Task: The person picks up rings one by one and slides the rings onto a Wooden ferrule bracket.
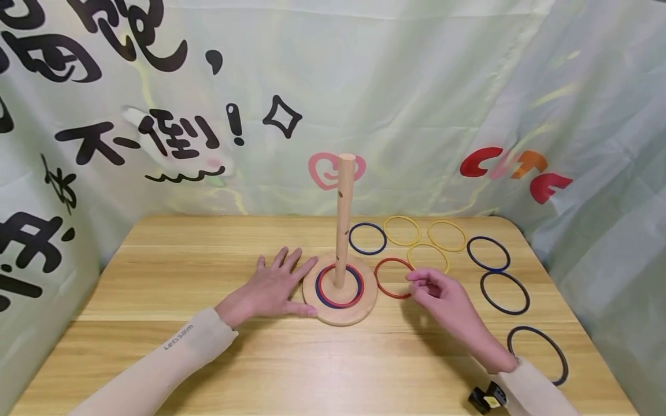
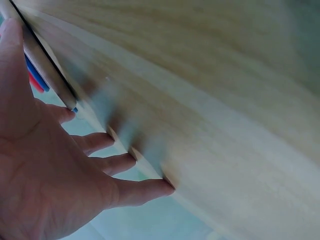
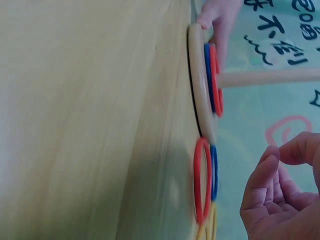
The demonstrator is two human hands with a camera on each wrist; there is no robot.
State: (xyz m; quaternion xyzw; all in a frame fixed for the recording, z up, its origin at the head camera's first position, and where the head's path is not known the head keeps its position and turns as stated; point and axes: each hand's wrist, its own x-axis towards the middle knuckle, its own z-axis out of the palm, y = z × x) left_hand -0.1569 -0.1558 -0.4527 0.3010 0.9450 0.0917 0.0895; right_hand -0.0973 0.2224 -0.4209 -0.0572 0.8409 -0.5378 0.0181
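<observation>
A wooden peg (image 1: 343,219) stands upright on a round wooden base (image 1: 338,317). Around its foot lie a blue ring (image 3: 208,80) and a red ring (image 3: 215,75). My left hand (image 1: 273,288) rests at the left side of the base, fingers spread, with the thumb and index finger at its edge. Just right of the base, a second red ring (image 1: 377,281) lies flat on the table. My right hand (image 1: 439,297) hovers over that ring's right side. Its fingers are loosely bent, thumb tip close to the index fingertip, and nothing shows between them in the right wrist view.
Behind the red ring lie a blue ring (image 1: 367,253) and several yellow rings (image 1: 402,217). Several dark blue rings (image 1: 504,312) lie along the right side of the table (image 1: 250,370). A printed cloth (image 1: 395,86) hangs behind the table and at both sides.
</observation>
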